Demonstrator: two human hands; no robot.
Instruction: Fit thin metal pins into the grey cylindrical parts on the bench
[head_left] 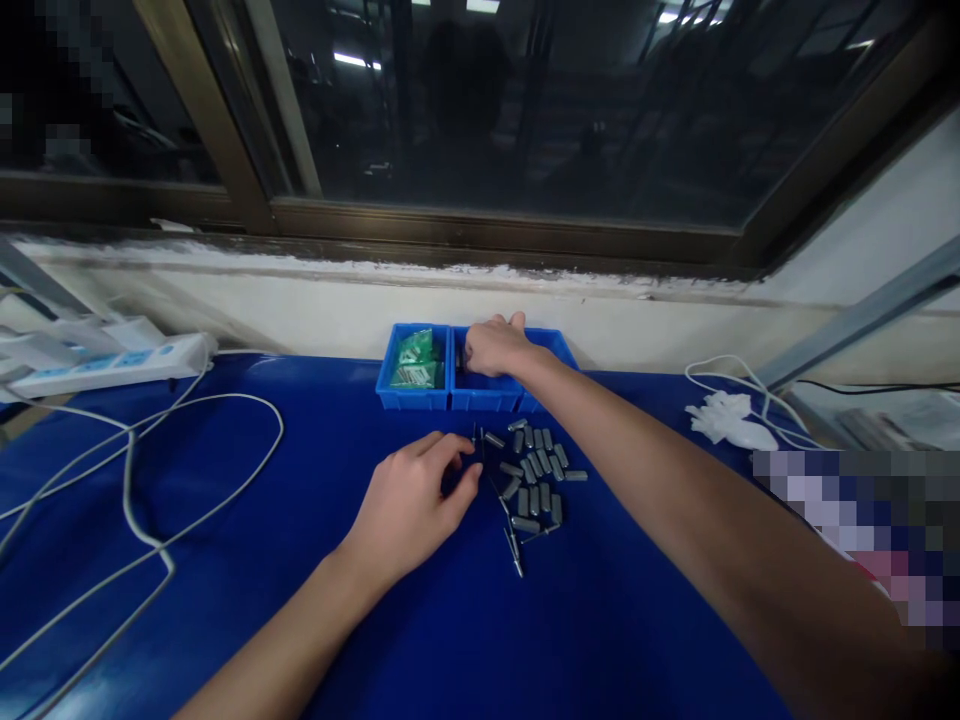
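My left hand (416,490) rests at the left edge of a spread of small parts. Its thumb and index finger are apart, their tips close to thin metal pins (482,443) that look like blind rivets. Several small grey metal blocks (534,498) lie to the right of that hand. More thin pins (516,555) lie at the near end of the spread. My right hand (496,343) reaches over the middle blue bin (484,400), fingers bent down into it. The fingertips are hidden, so I cannot see whether they hold anything.
The left blue bin (412,400) contains green-and-clear packets (417,352). Another blue bin (555,345) is partly behind my right arm. White cables (225,395) and a power strip (112,365) lie left. Crumpled white tissue (724,415) lies right, below the window wall (337,308).
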